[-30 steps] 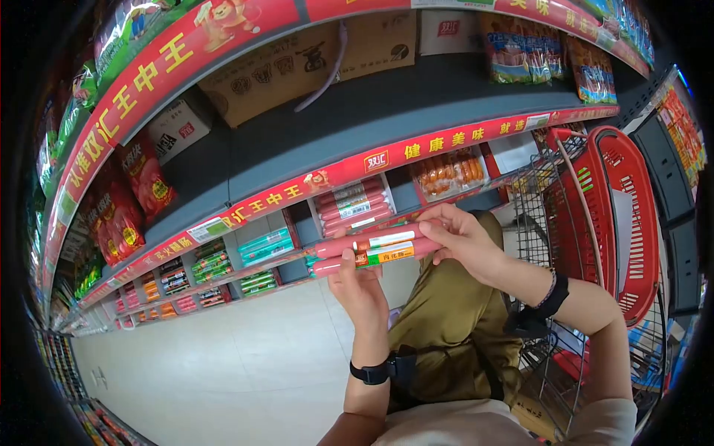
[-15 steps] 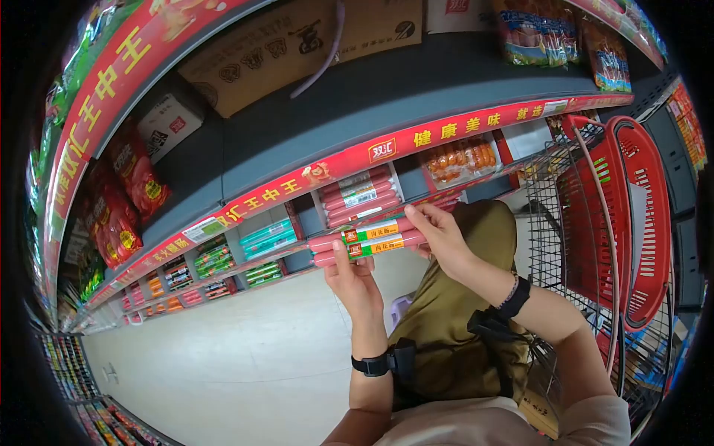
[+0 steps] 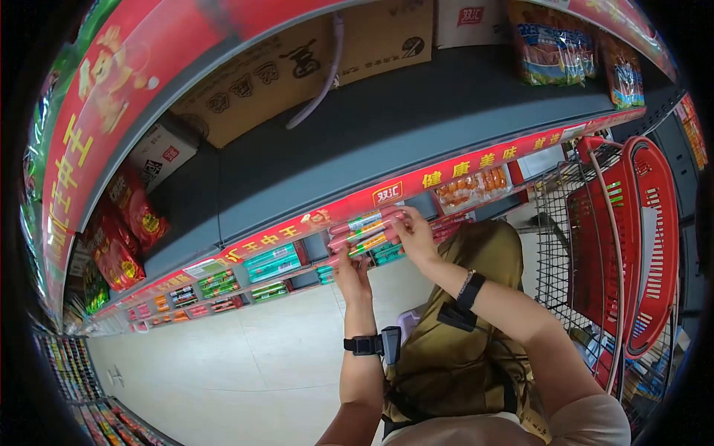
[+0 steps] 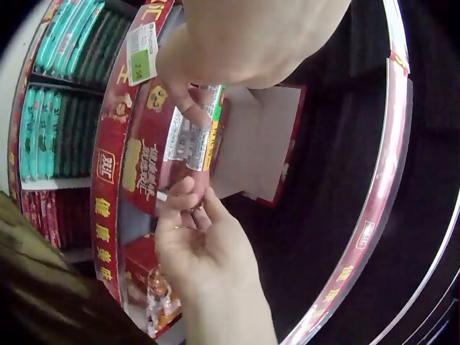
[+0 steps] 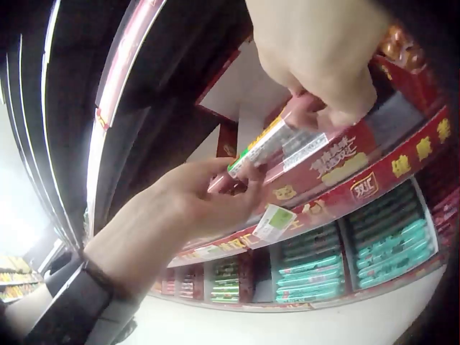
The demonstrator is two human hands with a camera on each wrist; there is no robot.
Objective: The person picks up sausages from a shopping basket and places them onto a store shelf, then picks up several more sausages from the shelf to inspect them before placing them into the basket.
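Observation:
Two pink wrapped ham sausages [image 3: 366, 245], side by side with white, green and orange labels, are held level between both hands. My left hand [image 3: 352, 276] grips their left ends from below, thumb along the near side. The right hand [image 3: 415, 239] holds the right ends with its fingers over them. In the head view the sausages overlap the lower shelf's box of pink sausages [image 3: 374, 217]. Seen from the left wrist, the labelled sausages [image 4: 195, 140] lie close over a red box [image 4: 146, 154]. From the right wrist, the left hand [image 5: 198, 198] pinches the far end.
Boxes of teal-wrapped sausages [image 3: 271, 260] sit left on the lower shelf, with a tray of orange-brown sausages [image 3: 476, 187] at right. The red shelf strip [image 3: 446, 176] runs just above the hands. A cart with a red basket [image 3: 647, 245] stands at right.
The two sausages turned so both labels face up, then both hands carried them forward to the lower shelf's box. The head view has shifted, with the cart lower and further right.

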